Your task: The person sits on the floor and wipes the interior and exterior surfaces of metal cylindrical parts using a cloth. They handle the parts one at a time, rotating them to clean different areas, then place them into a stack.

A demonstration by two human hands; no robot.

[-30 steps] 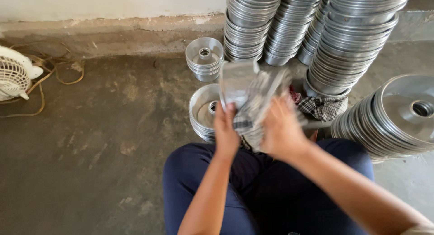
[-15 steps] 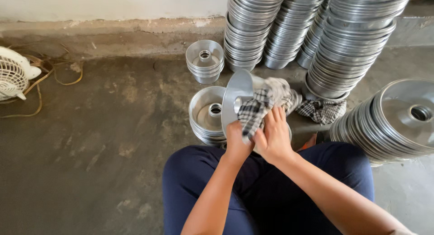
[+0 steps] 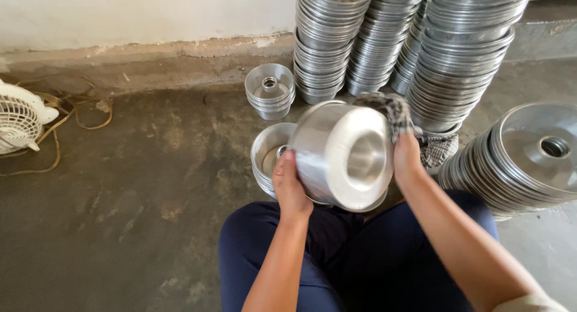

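I hold a shiny round metal pan (image 3: 342, 156) with a hollow centre tube in front of me, its bottom turned toward me. My left hand (image 3: 290, 186) grips its left rim. My right hand (image 3: 406, 159) presses a checked cloth (image 3: 390, 111) against the pan's right side. Just behind the pan, on the concrete floor, sits a short stack of the same pans (image 3: 268, 159), open side up.
Tall stacks of metal pans (image 3: 463, 54) stand along the wall ahead, a smaller stack (image 3: 270, 91) to their left. A leaning stack of pans (image 3: 529, 159) lies at right. A white fan (image 3: 21, 117) and cords sit at far left. My dark-trousered legs (image 3: 360, 264) are below.
The pan has been turned so its bottom faces me. The cloth has moved from the front of the pan to its right side, with my right hand.
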